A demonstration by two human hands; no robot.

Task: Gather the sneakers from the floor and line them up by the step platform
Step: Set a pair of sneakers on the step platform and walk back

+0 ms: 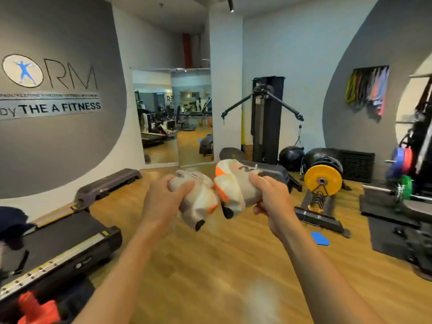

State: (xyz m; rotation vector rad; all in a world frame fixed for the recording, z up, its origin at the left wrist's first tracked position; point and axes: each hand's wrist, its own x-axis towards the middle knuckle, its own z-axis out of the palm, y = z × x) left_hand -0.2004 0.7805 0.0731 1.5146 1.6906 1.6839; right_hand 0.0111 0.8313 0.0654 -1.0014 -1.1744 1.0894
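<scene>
- Two grey-and-white fabric sneakers with orange accents are hanging in the air above the wooden floor (210,265), toes touching.
- The left hand (163,197) is gripping the left sneaker (198,202); the right hand (268,195) is gripping the right sneaker (231,185).
- A dark grey plastic step platform (107,183) is lying by the wall, well apart.

Bare floor (222,265) between treadmill (58,249) and barbell rack (322,206).

Premises: a fitness gym. Evidence: wall sign (50,108) reading "THE A FITNESS", treadmill (58,239), step platforms (107,183), cable machine (266,118), yellow weight plate (323,181), resistance bands (367,87), wall mirror (173,115).
</scene>
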